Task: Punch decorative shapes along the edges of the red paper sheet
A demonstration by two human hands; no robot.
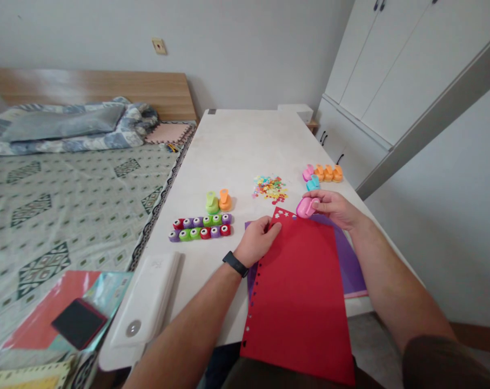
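My left hand [261,237] pinches the left edge of a red sheet of paper [299,292] near its far corner. Small shapes are punched out along that sheet's left edge and far corner. My right hand [334,208] grips a pink craft punch [307,207] set at the paper's far edge. Beneath the red sheet lies purple paper [352,265]. Just beyond the paper is a scatter of colourful punched-out confetti [271,187]. A blue punch [313,183] stands close behind the right hand. Whether the pink punch is pressed down cannot be made out.
Two rows of small punches [200,228] stand left of my hands, with a green punch [212,202] and an orange punch [225,200] behind. Several orange punches [328,173] line the right edge. A long white device [147,297] sits at the table's left edge, beside a bed [86,216].
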